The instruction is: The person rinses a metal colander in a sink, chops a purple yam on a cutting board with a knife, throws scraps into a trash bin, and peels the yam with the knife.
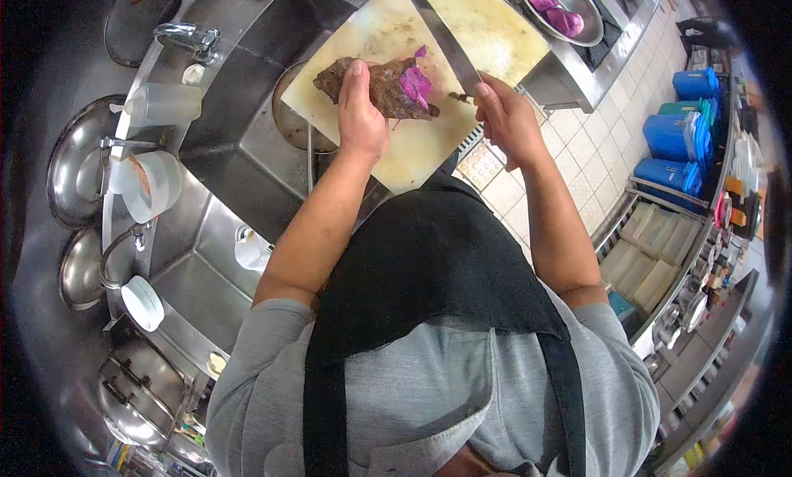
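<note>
A rough brown purple yam [381, 87], with purple flesh bared at its right end [414, 85], is gripped in my left hand [361, 118], the thumb laid across its top. It is over a yellowed white cutting board [396, 159]. My right hand [507, 118] is closed round the handle of a large knife [445, 40]. The blade points up and away to the left, right of the yam and apart from it. Part of the handle is hidden by my fingers. A small dark scrap [458, 96] is near my right hand.
The board bridges a steel sink [243, 176] containing a round pan [289, 106]. At upper right, a metal bowl [590, 31] holds purple pieces on a stove. Left are a faucet [188, 38] and plastic containers [169, 104]. Blue bins [672, 134] line the right.
</note>
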The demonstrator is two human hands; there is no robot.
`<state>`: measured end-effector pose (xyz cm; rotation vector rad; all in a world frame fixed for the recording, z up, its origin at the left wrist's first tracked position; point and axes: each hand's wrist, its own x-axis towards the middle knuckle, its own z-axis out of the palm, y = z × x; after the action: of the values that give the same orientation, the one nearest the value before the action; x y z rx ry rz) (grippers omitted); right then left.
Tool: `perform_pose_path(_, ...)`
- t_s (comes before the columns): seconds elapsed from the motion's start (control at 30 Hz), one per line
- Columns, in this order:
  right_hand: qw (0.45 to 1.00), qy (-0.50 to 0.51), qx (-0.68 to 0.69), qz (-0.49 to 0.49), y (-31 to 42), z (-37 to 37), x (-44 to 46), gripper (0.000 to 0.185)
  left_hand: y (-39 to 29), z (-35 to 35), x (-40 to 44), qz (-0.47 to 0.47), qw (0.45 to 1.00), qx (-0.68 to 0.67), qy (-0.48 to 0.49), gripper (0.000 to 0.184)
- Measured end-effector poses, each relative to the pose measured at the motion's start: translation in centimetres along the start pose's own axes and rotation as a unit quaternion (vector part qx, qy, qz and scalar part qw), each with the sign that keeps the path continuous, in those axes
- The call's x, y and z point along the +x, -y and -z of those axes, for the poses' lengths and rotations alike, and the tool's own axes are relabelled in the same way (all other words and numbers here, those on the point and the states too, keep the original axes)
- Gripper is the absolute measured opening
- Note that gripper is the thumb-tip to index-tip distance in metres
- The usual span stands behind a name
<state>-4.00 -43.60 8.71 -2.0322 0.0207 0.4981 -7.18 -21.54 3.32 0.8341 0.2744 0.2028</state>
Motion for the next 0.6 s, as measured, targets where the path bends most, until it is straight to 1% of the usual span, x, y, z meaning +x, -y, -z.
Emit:
perform_pose_path(0.03,1.0,0.0,0.0,0.001,-0.1,-0.1,0.0,0.045,0.0,0.6,0.2,-0.04,0.996,0.072,0.036,0.039)
perform_pose_path(0.07,0.999,0.003,0.037,-0.006,-0.4,-0.2,0.0,0.04,0.0,1.0,0.4,-0.08,0.984,0.145,0.071,0.039)
perform_pose_path(0.1,0.997,0.004,0.075,-0.013,-0.6,-0.3,0.0,0.037,-0.3,0.4,0.4,-0.08,0.984,0.145,0.072,0.039)
perform_pose_path(0.17,0.995,0.005,0.098,-0.027,-0.1,-0.3,-0.3,0.037,-0.8,-1.1,0.1,-0.137,0.973,0.152,0.107,0.04)
perform_pose_path(0.2,0.992,0.007,0.121,-0.041,0.1,-0.4,-0.5,0.037,-0.5,-1.2,0.1,-0.136,0.973,0.151,0.108,0.04)
perform_pose_path(0.27,0.99,0.013,0.132,-0.037,-0.1,-0.5,-0.6,0.037,0.3,-1.0,0.2,-0.197,0.95,0.216,0.111,0.031)
perform_pose_path(0.3,0.989,0.019,0.144,-0.032,-0.1,-0.5,-0.7,0.037,0.5,-1.2,0.1,-0.197,0.95,0.216,0.111,0.031)
perform_pose_path(0.37,0.987,0.029,0.155,-0.018,0.0,-0.6,-1.2,0.037,0.9,-1.4,-0.3,-0.171,0.958,0.22,0.063,0.035)
perform_pose_path(0.4,0.985,0.041,0.166,-0.005,0.0,-0.6,-1.6,0.037,0.9,-1.5,-0.3,-0.17,0.959,0.219,0.063,0.035)
perform_pose_path(0.43,0.985,0.041,0.166,-0.006,0.2,-0.5,-2.0,0.037,0.8,-1.7,-0.2,-0.082,0.989,0.112,0.055,0.038)
perform_pose_path(0.47,0.982,0.063,0.178,-0.011,0.5,-0.3,-2.5,0.037,0.7,-1.8,-0.1,0.006,0.999,0.002,0.045,0.041)
perform_pose_path(0.5,0.978,0.085,0.189,-0.015,0.9,0.0,-2.8,0.037,0.5,-1.9,-0.1,0.006,0.999,0.003,0.045,0.041)
perform_pose_path(0.53,0.978,0.085,0.19,-0.015,1.1,0.3,-3.0,0.037,0.2,-1.8,0.0,0.02,0.999,-0.012,0.03,0.046)
perform_pose_path(0.57,0.976,0.105,0.19,-0.018,1.3,0.7,-3.2,0.039,0.1,-1.7,0.0,0.034,0.999,-0.027,0.015,0.051)
perform_pose_path(0.6,0.974,0.125,0.19,-0.02,1.4,1.1,-3.4,0.042,0.0,-1.5,0.2,0.035,0.999,-0.027,0.016,0.051)
